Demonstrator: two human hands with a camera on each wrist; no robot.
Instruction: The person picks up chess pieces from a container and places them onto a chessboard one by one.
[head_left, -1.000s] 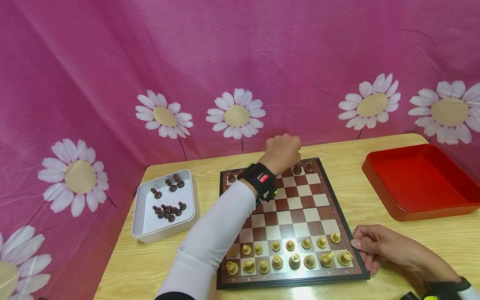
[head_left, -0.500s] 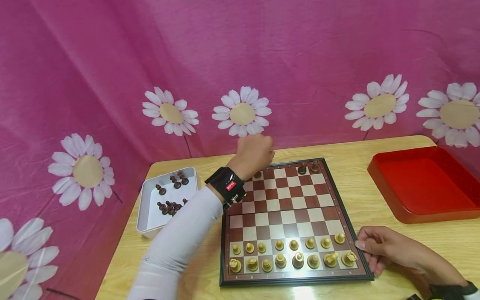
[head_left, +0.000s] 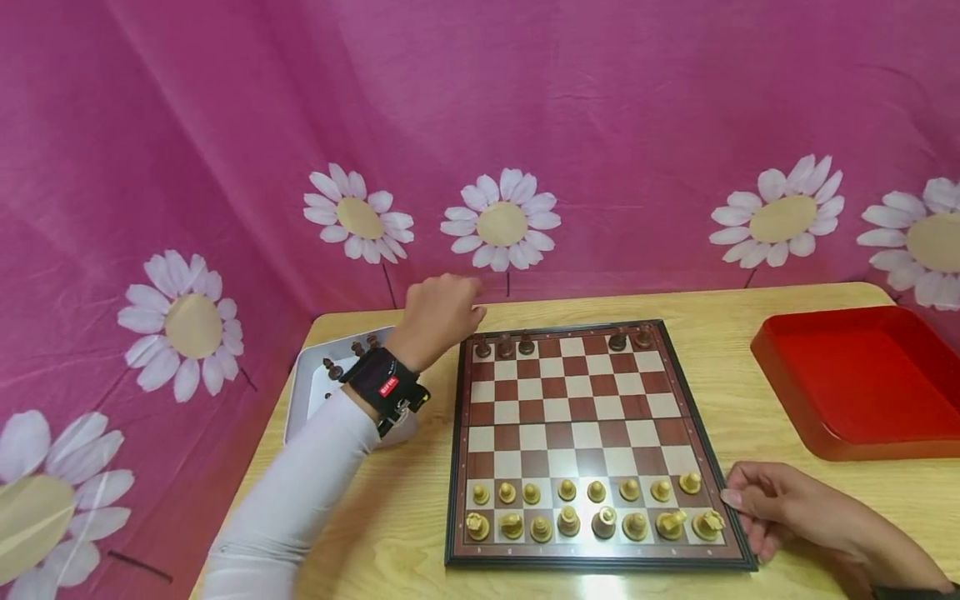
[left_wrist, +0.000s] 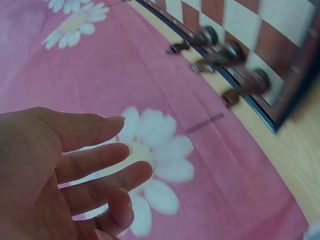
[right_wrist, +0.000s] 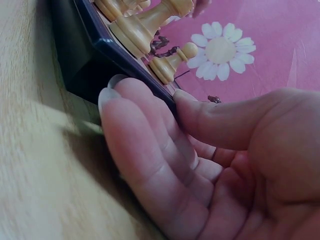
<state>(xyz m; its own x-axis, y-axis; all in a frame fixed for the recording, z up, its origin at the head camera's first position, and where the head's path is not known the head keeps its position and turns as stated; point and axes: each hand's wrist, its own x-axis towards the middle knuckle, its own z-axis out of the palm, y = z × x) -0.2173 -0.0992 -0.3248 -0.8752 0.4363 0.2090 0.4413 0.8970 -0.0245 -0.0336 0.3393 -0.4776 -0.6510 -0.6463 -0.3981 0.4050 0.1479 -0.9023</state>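
A chessboard point(head_left: 581, 408) lies on the wooden table. Cream pieces point(head_left: 585, 504) fill its two near rows. Several dark pieces point(head_left: 507, 346) stand along the far row, three at the left and two point(head_left: 630, 339) towards the right. My left hand point(head_left: 438, 312) hovers past the board's far left corner, beside a white tray point(head_left: 303, 400). Its fingers point(left_wrist: 95, 160) are relaxed and hold nothing. My right hand point(head_left: 750, 504) rests at the board's near right corner, and thumb and fingers point(right_wrist: 130, 115) pinch the board's edge point(right_wrist: 75, 60).
The white tray holds loose dark pieces point(head_left: 330, 367), mostly hidden behind my left wrist. A red tray point(head_left: 847, 417) sits at the right of the table. A pink cloth with daisies point(head_left: 501, 223) hangs close behind the table.
My left hand has drawn back to the left from the board's far row to beside the white tray. Three dark pieces now show at the far left. The right hand has kept its grip.
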